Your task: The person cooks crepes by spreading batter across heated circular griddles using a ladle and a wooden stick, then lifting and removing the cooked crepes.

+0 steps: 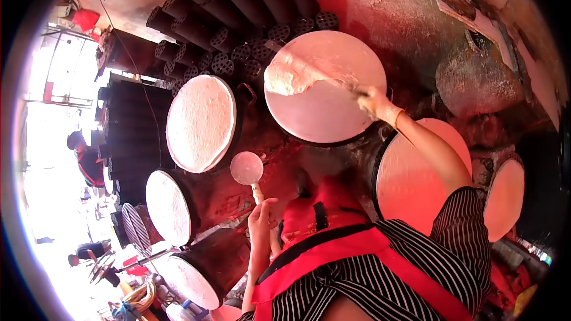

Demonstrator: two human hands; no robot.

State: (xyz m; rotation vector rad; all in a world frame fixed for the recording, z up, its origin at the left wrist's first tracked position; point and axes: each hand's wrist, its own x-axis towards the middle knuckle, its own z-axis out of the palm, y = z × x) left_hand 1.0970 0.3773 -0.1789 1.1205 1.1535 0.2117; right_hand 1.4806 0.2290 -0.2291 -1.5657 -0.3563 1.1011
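My right hand (376, 104) is closed on the end of a long flat batter spreader (309, 71). Its blade lies across a round griddle (324, 120), along the edge of a pale patch of batter (291, 77) on the griddle's left part. The rest of that griddle's top looks smooth and pinkish. In front of my body, at lower centre, my left hand (260, 220) grips the handle of a ladle (247, 168). The ladle's round bowl is up, between the griddles, and its contents cannot be made out. Some fingers of this hand are hidden.
Another griddle (201, 123) is covered by a whitish layer, with more pale rounds at lower left. A smooth griddle (416, 169) lies under my right forearm. Stacked black honeycomb briquettes (241, 9) line the back wall. A person (88, 157) is at far left.
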